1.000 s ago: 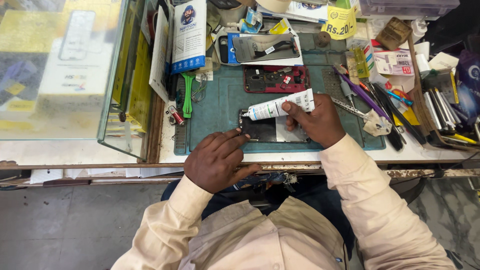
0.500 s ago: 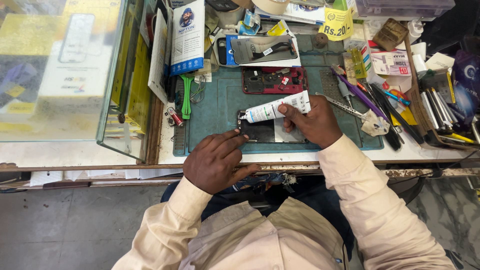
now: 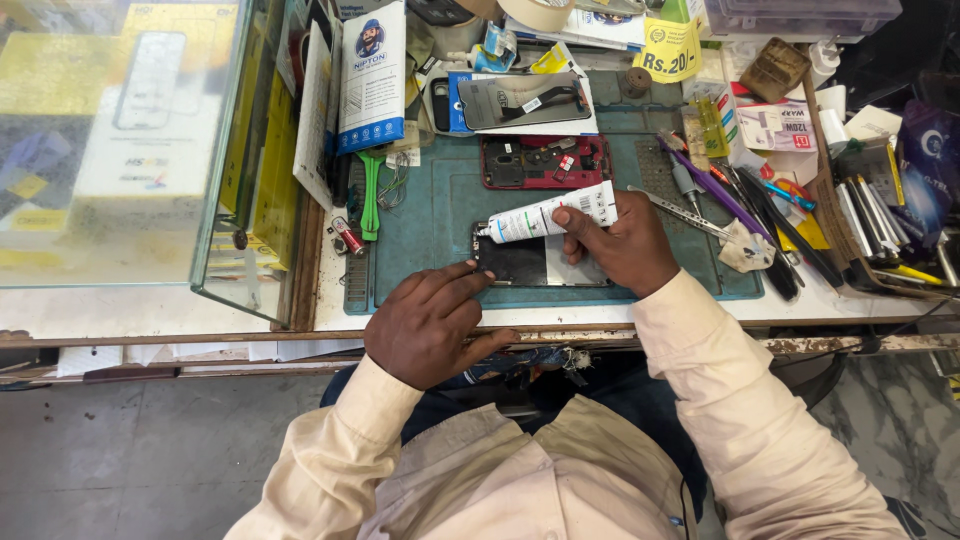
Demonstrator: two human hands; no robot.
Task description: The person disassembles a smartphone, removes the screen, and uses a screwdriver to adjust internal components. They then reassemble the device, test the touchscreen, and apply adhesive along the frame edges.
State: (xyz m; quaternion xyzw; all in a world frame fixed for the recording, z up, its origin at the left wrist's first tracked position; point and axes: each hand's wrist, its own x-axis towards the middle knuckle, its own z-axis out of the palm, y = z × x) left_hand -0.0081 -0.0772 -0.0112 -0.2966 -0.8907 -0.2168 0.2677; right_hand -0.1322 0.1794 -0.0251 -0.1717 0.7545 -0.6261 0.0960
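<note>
My right hand grips a white glue tube, its nozzle pointing left at the top left corner of a dark phone screen panel. The panel lies flat on a teal work mat. My left hand rests at the mat's near edge, fingertips pressing the panel's lower left corner. Behind the tube lies an opened red phone body with its insides showing.
A glass display case stands at the left. Green pry tools lie by the mat's left edge. Another phone panel rests at the back. Tweezers, screwdrivers and pens crowd the right side, with boxes behind.
The glue tube's nozzle has shifted slightly along the panel's top left corner. My left hand stays pressed on the panel.
</note>
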